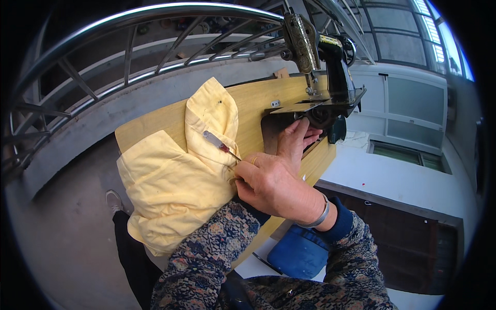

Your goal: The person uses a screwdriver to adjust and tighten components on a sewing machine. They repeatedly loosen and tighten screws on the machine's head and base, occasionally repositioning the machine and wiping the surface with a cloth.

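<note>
My right hand (279, 183), with a ring and a metal bracelet, is closed with its fingertips on the thin shaft of a screwdriver (217, 140). The clear handle with a red collar points away to the upper left, over a crumpled yellow cloth (173, 188). Behind and past it, my left hand (293, 140) reaches to the underside of a black sewing machine (338, 77). Its fingers are bent together against the dark parts under the metal bed; what they grip, if anything, is hidden. The left forearm runs beneath the right hand.
The machine stands on a yellow wooden tabletop (258, 103) with a dark cutout beside its bed. A metal railing (129, 57) runs along the far left. Below the table's near edge is a blue stool or seat (298, 253). White cabinets (413, 98) stand to the right.
</note>
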### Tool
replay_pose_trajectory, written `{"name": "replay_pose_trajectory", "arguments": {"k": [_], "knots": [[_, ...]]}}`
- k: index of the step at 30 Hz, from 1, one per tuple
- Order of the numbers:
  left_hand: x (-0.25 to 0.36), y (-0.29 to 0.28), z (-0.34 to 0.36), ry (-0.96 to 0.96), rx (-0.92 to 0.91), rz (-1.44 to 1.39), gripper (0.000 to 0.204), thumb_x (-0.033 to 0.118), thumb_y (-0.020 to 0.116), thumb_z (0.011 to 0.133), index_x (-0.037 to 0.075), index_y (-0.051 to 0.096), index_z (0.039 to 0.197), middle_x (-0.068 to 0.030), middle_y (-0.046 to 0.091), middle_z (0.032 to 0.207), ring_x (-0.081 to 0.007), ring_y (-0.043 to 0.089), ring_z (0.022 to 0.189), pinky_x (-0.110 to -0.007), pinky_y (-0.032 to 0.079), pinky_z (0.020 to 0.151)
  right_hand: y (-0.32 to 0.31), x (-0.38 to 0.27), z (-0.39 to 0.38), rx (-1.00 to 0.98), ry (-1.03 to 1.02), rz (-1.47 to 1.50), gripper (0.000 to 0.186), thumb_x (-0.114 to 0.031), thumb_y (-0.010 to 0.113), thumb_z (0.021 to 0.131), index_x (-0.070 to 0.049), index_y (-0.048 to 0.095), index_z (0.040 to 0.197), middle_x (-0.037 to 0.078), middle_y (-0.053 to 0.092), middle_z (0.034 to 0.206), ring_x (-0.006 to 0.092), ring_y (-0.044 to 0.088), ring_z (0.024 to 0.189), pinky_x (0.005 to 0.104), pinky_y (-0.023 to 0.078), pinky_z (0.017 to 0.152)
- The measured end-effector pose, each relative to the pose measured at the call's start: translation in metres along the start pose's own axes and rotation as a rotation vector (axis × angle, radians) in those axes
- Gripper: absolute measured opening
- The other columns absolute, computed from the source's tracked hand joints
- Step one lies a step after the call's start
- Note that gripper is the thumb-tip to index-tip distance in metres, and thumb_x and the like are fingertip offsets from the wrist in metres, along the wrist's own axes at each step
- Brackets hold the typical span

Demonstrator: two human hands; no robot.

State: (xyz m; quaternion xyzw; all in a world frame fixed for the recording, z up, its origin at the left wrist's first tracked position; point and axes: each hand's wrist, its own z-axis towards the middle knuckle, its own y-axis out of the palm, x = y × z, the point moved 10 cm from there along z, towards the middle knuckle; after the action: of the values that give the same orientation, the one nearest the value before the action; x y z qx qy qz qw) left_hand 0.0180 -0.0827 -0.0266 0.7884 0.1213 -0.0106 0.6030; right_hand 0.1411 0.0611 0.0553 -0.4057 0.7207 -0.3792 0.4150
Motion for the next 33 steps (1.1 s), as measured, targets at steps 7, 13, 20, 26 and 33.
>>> {"name": "replay_pose_trajectory", "arguments": {"k": [7, 13, 20, 26, 33], "knots": [[0.007, 0.004, -0.003, -0.02, -0.001, 0.005, 0.029, 0.025, 0.061, 0.101, -0.001, 0.063, 0.113, -0.0135, 0.069, 0.106, -0.0272, 0.068, 0.102, -0.039, 0.055, 0.095, -0.049, 0.034, -0.075, 0.307, 0.314, 0.324, 0.015, 0.0, 0.071, 0.079, -0.003, 0.061, 0.09, 0.01, 0.059, 0.074, 0.0214, 0.062, 0.064, 0.0295, 0.049, 0.059], [0.013, 0.006, -0.003, -0.004, -0.086, 0.083, 0.03, 0.024, 0.06, 0.101, -0.001, 0.062, 0.116, -0.0164, 0.067, 0.11, -0.0308, 0.065, 0.107, -0.043, 0.052, 0.1, -0.006, 0.102, -0.194, 0.694, 0.741, 0.619, 0.007, -0.003, 0.068, 0.085, -0.001, 0.063, 0.09, 0.002, 0.061, 0.072, 0.0089, 0.056, 0.062, 0.0237, 0.047, 0.058], [0.017, 0.001, -0.004, -0.05, -0.07, 0.185, 0.029, 0.027, 0.06, 0.1, 0.0, 0.064, 0.112, -0.0153, 0.068, 0.112, -0.0295, 0.064, 0.109, -0.045, 0.052, 0.104, 0.056, 0.146, -0.276, 1.0, 0.832, 0.662, 0.01, -0.002, 0.071, 0.084, -0.001, 0.062, 0.088, 0.005, 0.059, 0.07, 0.011, 0.055, 0.056, 0.0254, 0.046, 0.053], [0.011, -0.005, -0.011, -0.232, -0.026, 0.079, 0.025, 0.03, 0.059, 0.101, 0.006, 0.059, 0.097, -0.0012, 0.049, 0.089, -0.0151, 0.05, 0.078, -0.025, 0.055, 0.069, 0.085, 0.14, -0.28, 1.114, 0.568, 0.607, 0.019, 0.006, 0.071, 0.075, -0.003, 0.06, 0.088, 0.007, 0.056, 0.07, 0.0201, 0.053, 0.054, 0.031, 0.044, 0.05], [0.01, 0.0, -0.017, -0.255, -0.013, -0.064, 0.024, 0.025, 0.057, 0.102, 0.008, 0.046, 0.09, -0.0011, 0.038, 0.08, -0.0111, 0.042, 0.068, -0.018, 0.043, 0.044, 0.104, 0.149, -0.282, 1.153, 0.416, 0.817, 0.025, 0.003, 0.072, 0.074, -0.004, 0.06, 0.095, 0.007, 0.059, 0.074, 0.0233, 0.057, 0.059, 0.0336, 0.046, 0.054]]}}
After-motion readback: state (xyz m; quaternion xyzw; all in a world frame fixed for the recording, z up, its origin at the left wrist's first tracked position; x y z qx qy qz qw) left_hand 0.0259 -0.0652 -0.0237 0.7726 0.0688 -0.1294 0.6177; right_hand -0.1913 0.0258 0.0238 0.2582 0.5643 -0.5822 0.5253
